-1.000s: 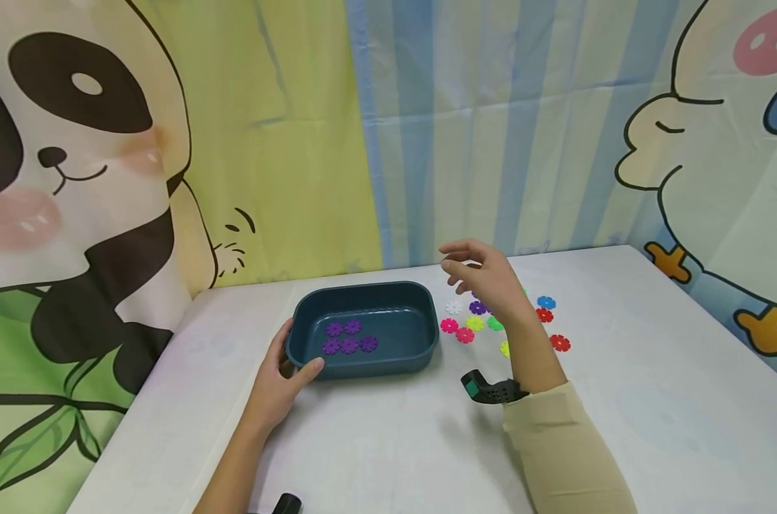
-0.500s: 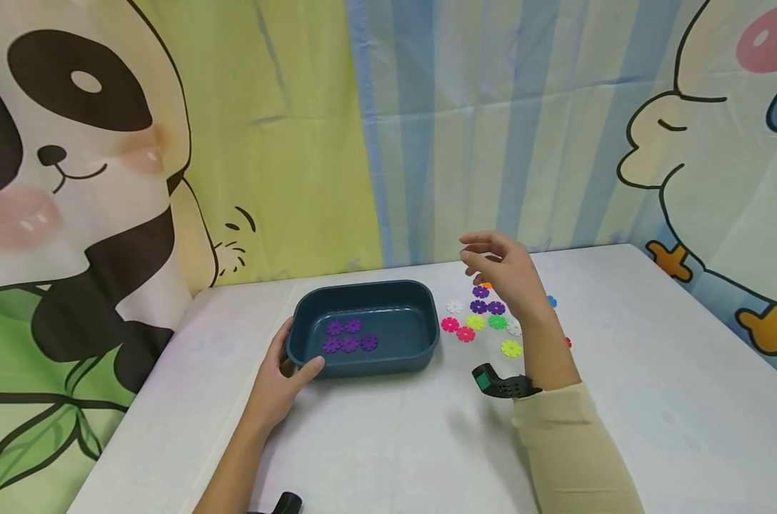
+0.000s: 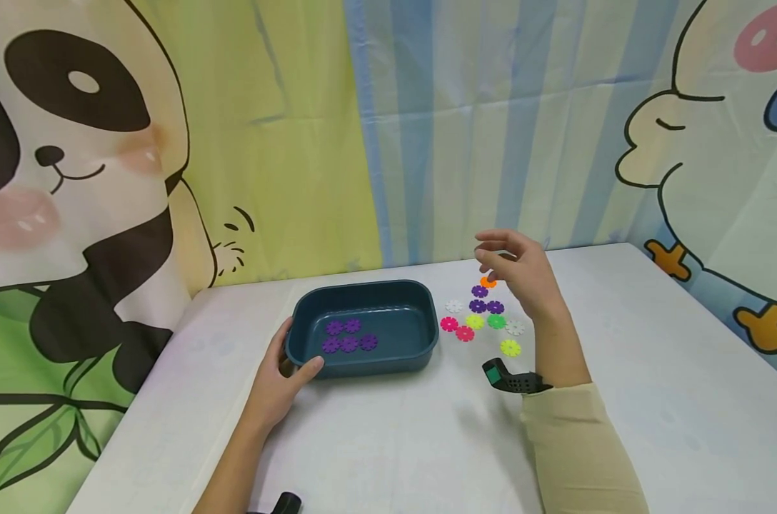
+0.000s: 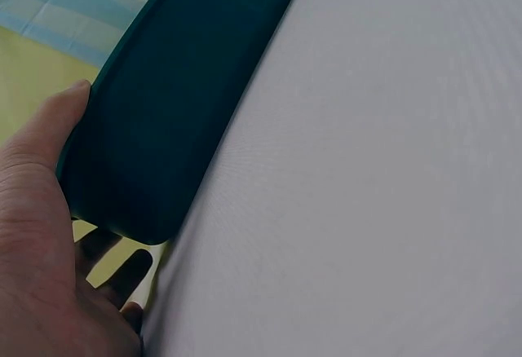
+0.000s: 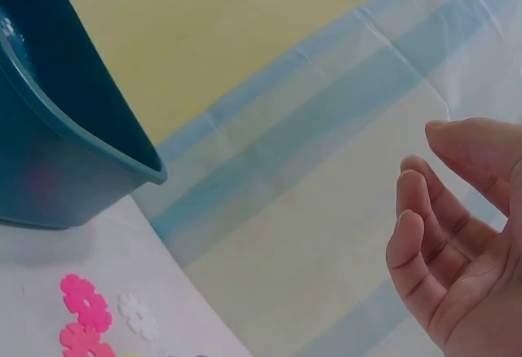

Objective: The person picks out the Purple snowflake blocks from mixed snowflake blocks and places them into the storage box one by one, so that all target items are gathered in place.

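Observation:
My left hand (image 3: 276, 389) grips the left front corner of a dark teal plastic bin (image 3: 378, 366), thumb over the rim and fingers along the outside. The left wrist view shows the thumb on the edge of the bin (image 4: 171, 104). Inside it lie several purple flower-shaped plastic pieces (image 3: 349, 345). My right hand (image 3: 520, 275) hovers above the back of a loose cluster of similar pieces, nearest the orange piece (image 3: 488, 282). Its fingers are loosely bent with nothing between them, as the right wrist view of the hand (image 5: 465, 243) confirms.
Right of the bin, the white-covered table (image 3: 388, 442) bears purple pieces (image 3: 478, 306), pink pieces (image 3: 465, 333), yellow (image 3: 510, 348), green (image 3: 496, 322) and white (image 3: 453, 306) ones. My right forearm covers part of the table there. A cartoon-printed curtain (image 3: 286, 143) stands behind.
My right hand has shifted right, away from the bin, uncovering the orange, purple and green pieces while its forearm now hides the red and blue ones. The left hand and bin stay put.

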A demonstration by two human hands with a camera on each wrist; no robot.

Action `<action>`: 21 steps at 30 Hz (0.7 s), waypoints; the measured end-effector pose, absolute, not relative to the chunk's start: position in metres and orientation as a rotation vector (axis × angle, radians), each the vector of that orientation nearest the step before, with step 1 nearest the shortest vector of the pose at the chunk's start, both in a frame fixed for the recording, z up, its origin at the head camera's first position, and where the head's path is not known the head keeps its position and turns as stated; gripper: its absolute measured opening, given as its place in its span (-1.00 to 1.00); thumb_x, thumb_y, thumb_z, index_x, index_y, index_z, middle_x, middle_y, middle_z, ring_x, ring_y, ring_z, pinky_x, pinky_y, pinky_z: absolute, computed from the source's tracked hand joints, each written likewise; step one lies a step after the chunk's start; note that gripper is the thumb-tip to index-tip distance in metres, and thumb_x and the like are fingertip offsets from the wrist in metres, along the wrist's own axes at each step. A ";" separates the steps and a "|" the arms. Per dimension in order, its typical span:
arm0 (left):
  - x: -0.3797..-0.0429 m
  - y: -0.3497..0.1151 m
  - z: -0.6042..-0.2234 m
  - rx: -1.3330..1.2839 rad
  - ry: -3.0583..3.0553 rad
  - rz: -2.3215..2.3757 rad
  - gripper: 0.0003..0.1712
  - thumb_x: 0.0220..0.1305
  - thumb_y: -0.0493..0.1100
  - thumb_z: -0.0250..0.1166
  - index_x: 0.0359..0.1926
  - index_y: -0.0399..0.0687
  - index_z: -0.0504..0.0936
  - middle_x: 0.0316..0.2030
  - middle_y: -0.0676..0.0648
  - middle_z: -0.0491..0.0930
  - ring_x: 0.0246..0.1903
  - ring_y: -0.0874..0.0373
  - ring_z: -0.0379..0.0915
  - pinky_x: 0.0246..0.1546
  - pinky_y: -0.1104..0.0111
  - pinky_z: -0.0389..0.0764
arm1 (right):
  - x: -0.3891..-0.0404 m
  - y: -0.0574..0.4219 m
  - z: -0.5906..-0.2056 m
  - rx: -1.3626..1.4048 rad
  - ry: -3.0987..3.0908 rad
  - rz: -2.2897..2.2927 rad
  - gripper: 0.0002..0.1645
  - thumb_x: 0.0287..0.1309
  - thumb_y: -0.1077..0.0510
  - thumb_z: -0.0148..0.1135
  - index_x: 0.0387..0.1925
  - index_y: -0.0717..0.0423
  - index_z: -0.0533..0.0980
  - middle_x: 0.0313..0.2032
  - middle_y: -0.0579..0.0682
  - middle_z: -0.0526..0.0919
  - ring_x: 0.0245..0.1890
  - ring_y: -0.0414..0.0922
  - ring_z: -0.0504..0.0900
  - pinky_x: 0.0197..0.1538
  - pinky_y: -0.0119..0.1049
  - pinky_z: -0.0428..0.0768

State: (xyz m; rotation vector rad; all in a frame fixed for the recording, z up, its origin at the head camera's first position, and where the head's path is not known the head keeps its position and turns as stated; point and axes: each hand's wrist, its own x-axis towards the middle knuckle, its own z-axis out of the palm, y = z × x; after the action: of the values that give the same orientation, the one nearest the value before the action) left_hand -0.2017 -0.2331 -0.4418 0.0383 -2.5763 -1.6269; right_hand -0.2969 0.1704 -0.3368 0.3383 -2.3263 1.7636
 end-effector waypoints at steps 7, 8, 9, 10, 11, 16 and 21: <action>-0.202 -0.233 -0.442 0.044 -2.581 -1.622 0.06 0.36 0.08 0.39 0.67 0.30 -0.08 0.63 -0.13 0.04 0.56 -0.22 0.09 0.54 -0.17 0.11 | -0.300 0.183 -0.344 0.325 -2.329 1.805 -0.56 0.41 0.00 0.27 0.22 0.07 0.56 0.00 -0.02 0.60 -0.20 -0.04 0.67 -0.15 -0.34 0.71; -0.202 -0.233 -0.442 0.044 -2.582 -1.621 0.06 0.36 0.08 0.39 0.67 0.30 -0.08 0.63 -0.13 0.04 0.56 -0.22 0.09 0.54 -0.17 0.11 | -0.301 0.185 -0.345 0.318 -2.339 1.803 -0.55 0.41 0.00 0.27 0.23 0.07 0.55 0.00 -0.02 0.60 -0.18 -0.02 0.67 -0.15 -0.35 0.71; -0.202 -0.233 -0.442 0.046 -2.583 -1.619 0.06 0.36 0.08 0.39 0.67 0.31 -0.08 0.63 -0.13 0.04 0.56 -0.22 0.09 0.54 -0.17 0.11 | -0.301 0.187 -0.346 0.309 -2.352 1.801 -0.53 0.41 -0.01 0.27 0.24 0.07 0.55 0.01 -0.01 0.60 -0.16 0.01 0.67 -0.15 -0.36 0.71; -0.202 -0.233 -0.442 0.047 -2.583 -1.618 0.06 0.37 0.08 0.39 0.67 0.31 -0.08 0.63 -0.13 0.04 0.56 -0.22 0.09 0.54 -0.17 0.11 | -0.302 0.190 -0.348 0.302 -2.364 1.802 -0.52 0.41 -0.01 0.27 0.26 0.08 0.54 0.03 0.00 0.60 -0.14 0.02 0.67 -0.14 -0.36 0.70; -0.202 -0.233 -0.442 0.046 -2.583 -1.618 0.06 0.37 0.08 0.39 0.67 0.31 -0.08 0.63 -0.13 0.04 0.56 -0.22 0.08 0.54 -0.17 0.11 | -0.302 0.192 -0.349 0.291 -2.378 1.799 -0.50 0.41 -0.02 0.27 0.28 0.07 0.53 0.05 0.01 0.60 -0.11 0.03 0.67 -0.13 -0.37 0.70; -0.202 -0.233 -0.442 0.045 -2.582 -1.621 0.06 0.37 0.07 0.38 0.67 0.30 -0.08 0.63 -0.13 0.04 0.56 -0.21 0.08 0.55 -0.17 0.10 | -0.303 0.202 -0.356 0.226 -2.460 1.776 -0.43 0.42 -0.07 0.25 0.34 0.05 0.49 0.18 0.11 0.57 -0.04 -0.02 0.65 -0.10 -0.40 0.70; -0.202 -0.233 -0.442 0.044 -2.582 -1.621 0.06 0.37 0.08 0.38 0.67 0.29 -0.08 0.63 -0.13 0.04 0.56 -0.21 0.07 0.55 -0.17 0.10 | -0.309 0.207 -0.367 0.158 -2.584 1.713 -0.40 0.43 -0.09 0.24 0.38 0.04 0.46 0.23 0.18 0.56 0.02 0.02 0.61 -0.11 -0.42 0.68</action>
State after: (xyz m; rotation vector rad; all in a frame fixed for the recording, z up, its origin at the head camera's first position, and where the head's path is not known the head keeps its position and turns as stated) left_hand -0.2023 -0.2333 -0.4422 0.0437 -2.5823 -1.6207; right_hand -0.3088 0.2069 -0.3666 0.1583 -2.5837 1.7133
